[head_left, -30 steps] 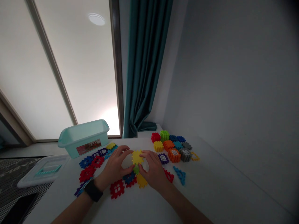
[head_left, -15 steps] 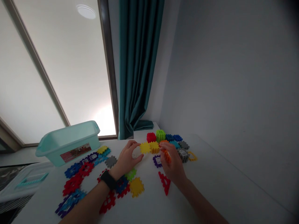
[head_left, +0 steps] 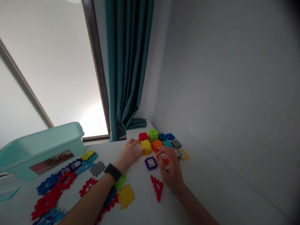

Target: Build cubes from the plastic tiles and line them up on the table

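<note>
My left hand [head_left: 128,155], with a black watch on the wrist, has its thumb and fingers around the left side of a yellow stack of toothed tiles [head_left: 146,147]. My right hand [head_left: 171,171] pinches orange tiles with a white window [head_left: 164,158], just in front of an orange stack [head_left: 156,145]. A purple window tile [head_left: 151,163] lies flat between the hands. Nearer me is a red triangular piece [head_left: 157,188].
A mint-green bin [head_left: 53,161] stands at the left. Red tiles [head_left: 48,200], a grey tile [head_left: 97,168] and a yellow tile [head_left: 126,196] lie on the white table [head_left: 206,187]. Red, green [head_left: 153,135] and blue stacks are at the back.
The view has shifted right. My left hand has brought its yellow tile onto the yellow stack. My right hand has moved slightly away from the orange stack, still pinching orange tiles.
</note>
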`<state>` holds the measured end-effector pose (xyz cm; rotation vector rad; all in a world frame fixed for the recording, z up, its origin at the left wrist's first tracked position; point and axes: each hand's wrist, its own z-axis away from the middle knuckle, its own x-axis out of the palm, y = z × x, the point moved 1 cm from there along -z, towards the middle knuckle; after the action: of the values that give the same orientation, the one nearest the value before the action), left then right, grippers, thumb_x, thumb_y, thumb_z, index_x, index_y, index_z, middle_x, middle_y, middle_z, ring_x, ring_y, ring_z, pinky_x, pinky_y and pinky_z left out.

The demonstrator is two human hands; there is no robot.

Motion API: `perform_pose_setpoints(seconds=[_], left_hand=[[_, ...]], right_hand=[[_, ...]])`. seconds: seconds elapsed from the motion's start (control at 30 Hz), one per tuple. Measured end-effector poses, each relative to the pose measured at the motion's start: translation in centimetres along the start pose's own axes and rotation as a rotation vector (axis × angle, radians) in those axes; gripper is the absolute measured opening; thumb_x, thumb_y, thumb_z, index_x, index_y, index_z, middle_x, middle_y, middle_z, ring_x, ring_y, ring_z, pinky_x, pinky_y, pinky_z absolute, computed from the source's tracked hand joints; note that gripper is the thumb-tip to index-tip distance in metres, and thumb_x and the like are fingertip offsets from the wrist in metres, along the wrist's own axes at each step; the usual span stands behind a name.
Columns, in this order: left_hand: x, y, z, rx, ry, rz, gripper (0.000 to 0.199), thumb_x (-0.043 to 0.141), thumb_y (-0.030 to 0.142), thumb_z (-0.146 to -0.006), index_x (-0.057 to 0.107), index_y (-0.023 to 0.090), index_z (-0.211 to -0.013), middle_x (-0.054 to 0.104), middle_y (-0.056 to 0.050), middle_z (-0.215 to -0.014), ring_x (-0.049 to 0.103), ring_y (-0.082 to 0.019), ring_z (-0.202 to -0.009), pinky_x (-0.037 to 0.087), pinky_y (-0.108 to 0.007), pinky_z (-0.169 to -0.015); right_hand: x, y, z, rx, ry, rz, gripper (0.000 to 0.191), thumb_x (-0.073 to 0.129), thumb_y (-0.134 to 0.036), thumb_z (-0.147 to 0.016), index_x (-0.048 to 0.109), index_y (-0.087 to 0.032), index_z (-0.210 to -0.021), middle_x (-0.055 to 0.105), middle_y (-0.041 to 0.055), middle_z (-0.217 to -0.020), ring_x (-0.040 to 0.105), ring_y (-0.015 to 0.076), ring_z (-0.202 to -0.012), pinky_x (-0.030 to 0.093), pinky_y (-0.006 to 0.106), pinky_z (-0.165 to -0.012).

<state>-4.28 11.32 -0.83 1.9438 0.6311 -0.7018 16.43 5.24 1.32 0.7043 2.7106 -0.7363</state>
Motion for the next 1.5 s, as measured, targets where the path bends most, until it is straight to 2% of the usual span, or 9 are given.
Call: perform_pose_setpoints(seconds=[0.6,1.5], left_hand=[[0.6,1.0,-0.3,-0.143,-0.1,-0.209,0.038,0.059,0.041,-0.092,0.058,0.023,-0.125,0.06,-0.01,-0.124,0.06,-0.028,-0.116,0.049,-0.039,-0.097],[0.7,1.2,-0.2,-0.171,-0.122,-0.241,0.038,0.059,0.044,-0.091,0.058,0.026,-0.125,0.061,-0.008,-0.125,0.058,-0.029,-0.12,0.047,-0.041,-0.096]], right_hand=[[0.1,0.2,0.0,-0.012,-0.009,-0.015,0.039,0.046,-0.006,-0.091,0.051,-0.024,-0.125,0.059,0.0076,-0.105,0.06,0.0233,-0.103,0.053,0.044,-0.092],[0.3,0.2,0.1,0.038,-0.071,-0.03,0.04,0.046,-0.007,-0.091,0.052,-0.023,-0.127,0.059,0.0074,-0.103,0.059,0.023,-0.101,0.051,0.044,-0.094]])
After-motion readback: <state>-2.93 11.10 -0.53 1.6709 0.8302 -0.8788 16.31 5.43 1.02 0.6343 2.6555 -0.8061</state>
